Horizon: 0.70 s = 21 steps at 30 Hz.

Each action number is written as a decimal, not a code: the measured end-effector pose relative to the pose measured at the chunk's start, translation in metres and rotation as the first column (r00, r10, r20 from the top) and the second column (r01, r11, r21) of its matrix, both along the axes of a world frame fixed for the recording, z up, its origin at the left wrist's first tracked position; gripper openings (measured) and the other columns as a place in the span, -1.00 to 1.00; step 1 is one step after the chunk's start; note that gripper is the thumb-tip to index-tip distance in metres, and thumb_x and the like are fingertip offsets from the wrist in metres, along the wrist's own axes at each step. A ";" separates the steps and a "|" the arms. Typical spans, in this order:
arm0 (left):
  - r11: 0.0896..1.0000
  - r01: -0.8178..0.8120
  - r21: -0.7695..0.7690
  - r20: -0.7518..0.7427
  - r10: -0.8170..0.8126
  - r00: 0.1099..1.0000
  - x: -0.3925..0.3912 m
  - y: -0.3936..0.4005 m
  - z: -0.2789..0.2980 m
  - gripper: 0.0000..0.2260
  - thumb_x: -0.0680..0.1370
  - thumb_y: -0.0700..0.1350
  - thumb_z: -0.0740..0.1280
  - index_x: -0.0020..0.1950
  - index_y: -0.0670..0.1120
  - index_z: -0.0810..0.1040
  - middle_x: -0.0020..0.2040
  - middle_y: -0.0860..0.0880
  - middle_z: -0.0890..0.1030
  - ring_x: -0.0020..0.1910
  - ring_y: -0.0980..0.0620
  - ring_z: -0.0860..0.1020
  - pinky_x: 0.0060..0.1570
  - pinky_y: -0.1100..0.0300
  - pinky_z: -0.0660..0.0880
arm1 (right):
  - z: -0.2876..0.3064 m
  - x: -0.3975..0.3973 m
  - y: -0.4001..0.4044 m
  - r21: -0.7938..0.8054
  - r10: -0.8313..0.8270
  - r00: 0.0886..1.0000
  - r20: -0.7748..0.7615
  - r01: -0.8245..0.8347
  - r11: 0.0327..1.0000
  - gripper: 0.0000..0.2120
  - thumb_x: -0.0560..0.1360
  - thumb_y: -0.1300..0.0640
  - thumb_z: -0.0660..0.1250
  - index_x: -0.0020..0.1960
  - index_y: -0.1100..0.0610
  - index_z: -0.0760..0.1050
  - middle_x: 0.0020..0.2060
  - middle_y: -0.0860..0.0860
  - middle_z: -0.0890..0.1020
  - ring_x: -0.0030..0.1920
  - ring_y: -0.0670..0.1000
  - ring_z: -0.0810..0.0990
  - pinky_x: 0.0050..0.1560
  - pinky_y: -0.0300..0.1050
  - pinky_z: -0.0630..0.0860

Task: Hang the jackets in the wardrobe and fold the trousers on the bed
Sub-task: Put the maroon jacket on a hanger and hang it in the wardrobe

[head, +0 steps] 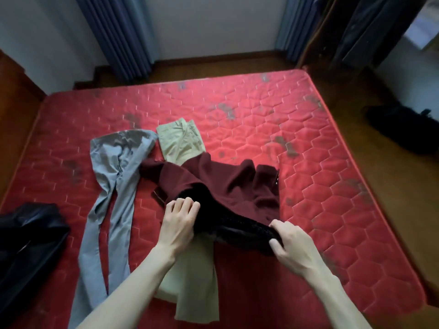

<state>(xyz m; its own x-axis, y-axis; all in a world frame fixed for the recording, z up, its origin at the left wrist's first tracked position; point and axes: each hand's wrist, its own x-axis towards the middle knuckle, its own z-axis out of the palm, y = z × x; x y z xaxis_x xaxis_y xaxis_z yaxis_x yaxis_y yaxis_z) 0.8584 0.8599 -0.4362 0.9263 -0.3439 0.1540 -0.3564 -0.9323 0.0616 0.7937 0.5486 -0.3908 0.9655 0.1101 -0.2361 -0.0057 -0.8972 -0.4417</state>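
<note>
Maroon jacket [221, 184] with dark fleecy lining is gripped at lower centre by the left hand [178, 222] and right hand [292, 245], fingers curled over its edge, above beige trousers [180, 143] and grey trousers [114, 176] spread on the red quilted mattress [308, 143].

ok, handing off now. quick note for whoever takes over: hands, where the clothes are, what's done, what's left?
Left hand and right hand both grip the dark fuzzy collar edge of the maroon jacket, lifted slightly off the red quilted mattress.
Under the jacket lie the beige trousers, unfolded. The grey trousers lie spread out beside them on the left. A black garment sits at the mattress's left edge.
Dark clothes hang at the top right.
Done: no trousers folded.
Left: hang the maroon jacket, fold both trousers, check whether the black garment is a jacket.
</note>
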 end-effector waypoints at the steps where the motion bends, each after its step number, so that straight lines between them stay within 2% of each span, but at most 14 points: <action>1: 1.000 0.008 -0.009 0.013 -0.008 1.000 0.004 -0.006 0.019 -0.67 0.35 -0.35 0.29 0.07 -0.13 0.56 -0.01 -0.11 0.55 -0.01 -0.20 0.55 0.05 -0.09 0.52 | 0.016 0.002 -0.007 -0.002 -0.023 1.000 0.007 0.023 1.000 -0.76 0.44 -0.07 0.10 -0.02 -0.01 0.45 -0.26 -0.09 0.50 -0.18 0.07 0.53 -0.13 -0.02 0.40; 3: 0.999 0.005 -0.032 0.023 -0.005 1.000 0.013 -0.018 0.057 -0.63 0.32 -0.33 0.28 0.11 -0.14 0.56 0.04 -0.13 0.55 0.03 -0.22 0.55 0.00 -0.09 0.55 | 0.045 0.004 -0.020 -0.031 -0.068 0.997 0.035 0.069 0.997 -0.80 0.47 -0.02 0.19 0.02 0.03 0.49 -0.22 -0.04 0.54 -0.14 0.13 0.56 -0.08 0.01 0.43; 5: 0.999 -0.003 -0.044 0.005 0.004 1.000 0.022 -0.028 0.096 -0.55 0.27 -0.33 0.36 0.17 -0.17 0.55 0.09 -0.15 0.53 0.05 -0.23 0.53 -0.05 -0.10 0.57 | 0.070 0.006 -0.033 -0.068 -0.104 0.990 0.095 0.110 0.992 -0.85 0.51 0.07 0.30 0.06 0.08 0.51 -0.18 0.02 0.58 -0.11 0.18 0.56 -0.01 0.06 0.45; 8: 0.995 -0.016 -0.097 0.018 0.018 1.000 0.031 -0.042 0.150 -0.49 0.25 -0.37 0.40 0.20 -0.18 0.54 0.13 -0.16 0.52 0.06 -0.22 0.50 -0.07 -0.12 0.60 | 0.100 0.010 -0.050 -0.086 -0.159 0.973 0.169 0.176 0.981 -0.86 0.55 0.07 0.33 0.08 0.07 0.48 -0.12 0.00 0.61 -0.06 0.13 0.57 0.03 0.07 0.45; 11: 0.984 0.028 -0.177 0.164 0.002 0.986 0.033 -0.060 0.198 -0.56 0.29 -0.37 0.41 0.15 -0.18 0.55 0.12 -0.14 0.54 0.07 -0.19 0.50 -0.09 -0.10 0.61 | 0.132 0.016 -0.065 -0.068 -0.225 0.930 0.291 0.254 0.965 -0.85 0.56 0.04 0.32 0.07 0.08 0.48 -0.13 -0.01 0.62 -0.09 0.13 0.59 -0.04 0.08 0.49; 13: 0.975 0.070 -0.210 0.292 -0.006 0.956 0.037 -0.074 0.232 -0.70 0.38 -0.30 0.37 0.10 -0.19 0.57 0.10 -0.14 0.56 0.06 -0.18 0.49 -0.07 -0.08 0.58 | 0.153 0.023 -0.076 -0.101 -0.221 0.880 0.421 0.287 0.953 -0.78 0.56 -0.02 0.26 0.07 0.11 0.51 -0.13 0.01 0.63 -0.11 0.15 0.60 -0.10 0.08 0.53; 15: 0.973 0.111 -0.204 0.399 -0.021 0.917 0.041 -0.087 0.264 -0.77 0.45 -0.22 0.28 0.09 -0.18 0.57 0.10 -0.14 0.58 0.07 -0.18 0.49 -0.04 -0.07 0.54 | 0.174 0.032 -0.087 -0.143 -0.200 0.836 0.511 0.311 0.939 -0.66 0.55 -0.09 0.19 0.10 0.13 0.56 -0.08 0.03 0.65 -0.08 0.16 0.60 -0.06 0.10 0.56; 16: 0.971 0.128 -0.200 0.436 -0.028 0.900 0.042 -0.093 0.278 -0.78 0.47 -0.21 0.27 0.09 -0.18 0.57 0.11 -0.14 0.58 0.08 -0.19 0.50 -0.01 -0.08 0.53 | 0.183 0.037 -0.093 -0.156 -0.190 0.813 0.550 0.324 0.933 -0.66 0.55 -0.09 0.22 0.12 0.12 0.57 -0.04 0.04 0.67 -0.02 0.16 0.61 0.01 0.11 0.55; 18: 0.966 0.147 -0.211 0.501 -0.022 0.865 0.046 -0.103 0.304 -0.81 0.50 -0.21 0.30 0.09 -0.17 0.57 0.12 -0.14 0.58 0.10 -0.19 0.51 0.07 -0.09 0.51 | 0.197 0.046 -0.101 -0.165 -0.189 0.774 0.604 0.353 0.921 -0.71 0.51 0.06 0.37 0.20 0.12 0.59 0.10 0.06 0.67 0.13 0.15 0.59 0.18 0.11 0.50; 21: 0.960 0.171 -0.224 0.565 -0.015 0.825 0.051 -0.116 0.334 -0.84 0.53 -0.20 0.29 0.08 -0.17 0.59 0.09 -0.13 0.60 0.09 -0.18 0.52 0.18 -0.09 0.47 | 0.211 0.049 -0.109 -0.173 -0.192 0.787 0.587 0.354 0.919 -0.55 0.40 0.24 0.49 0.29 0.12 0.59 0.21 0.07 0.65 0.23 0.15 0.56 0.25 0.12 0.49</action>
<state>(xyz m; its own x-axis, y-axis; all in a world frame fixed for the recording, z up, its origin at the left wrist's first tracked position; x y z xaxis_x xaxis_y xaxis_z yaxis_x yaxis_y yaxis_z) 0.9093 0.7438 -0.1027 0.6222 -0.3003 0.7229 -0.4861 -0.8721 0.0561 0.8432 0.4398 -0.1800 0.9178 -0.1656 0.3608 -0.0985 -0.9754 -0.1972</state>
